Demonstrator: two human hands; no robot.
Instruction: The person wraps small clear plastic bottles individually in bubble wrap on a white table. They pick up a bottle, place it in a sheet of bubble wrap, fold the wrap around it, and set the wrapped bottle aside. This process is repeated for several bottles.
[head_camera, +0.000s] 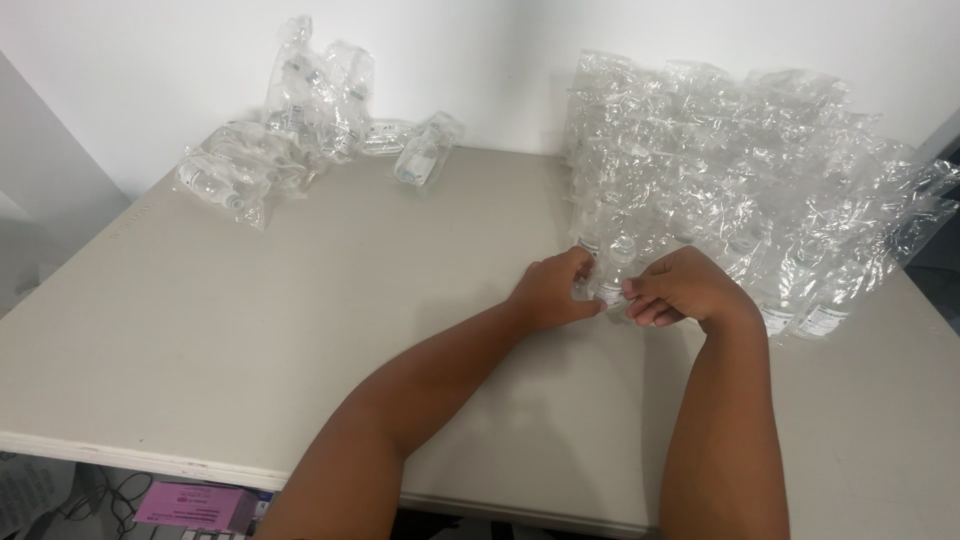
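Both hands met over one small clear bottle in a plastic wrapper (610, 283), which stood on the tabletop (330, 330) at the near edge of the big heap. I saw the left hand (552, 290) with its fingers (578, 262) curled onto the wrapper from that side, and the right hand (683, 288) with its fingers (640, 300) pinched narrow on the other side, so the bottle was held between the two. Just beyond the fingers, and spreading off to the right of them, rose the large pile of wrapped bottles (740, 170), stacked against the white wall (500, 60); a few white-labelled ones stood just right of the right hand. Well away to the left of the left fingers, at the far edge of the tabletop, lay a smaller pile of wrapped bottles (290, 130), some upright and some toppled. Below the near tabletop edge I made out a pink box (195, 505).
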